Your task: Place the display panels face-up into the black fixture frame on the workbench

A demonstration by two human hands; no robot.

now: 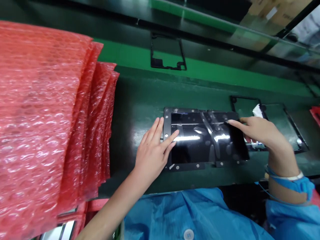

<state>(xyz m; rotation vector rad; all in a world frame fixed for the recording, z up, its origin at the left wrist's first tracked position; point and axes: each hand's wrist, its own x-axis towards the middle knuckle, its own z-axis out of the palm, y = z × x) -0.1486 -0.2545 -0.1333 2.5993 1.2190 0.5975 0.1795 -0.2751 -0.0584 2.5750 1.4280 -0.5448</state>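
- A glossy black panel (pixel 205 136) is seen lying flat inside a dark frame jig (pixel 175 166) on the green worktop (pixel 140 100), directly ahead of the blue coat (pixel 190 213).
- The panel's left edge is touched by the left hand (pixel 152 153); its grip is spread, fingers laid flat across the jig border and onto the glass, nothing being pinched.
- The panel's upper right corner is met by the right hand (pixel 257 131), index finger stretched onto the surface; a white scrap (pixel 258 110) shows just behind that hand, though whether it is held cannot be told.
- A blue wrist strap (pixel 287 180) is worn on the right forearm.
- An empty black frame (pixel 167 50) lies farther back, well apart from the panel.
- Red bubble-wrap sheets (pixel 50 116) are stacked to the left.
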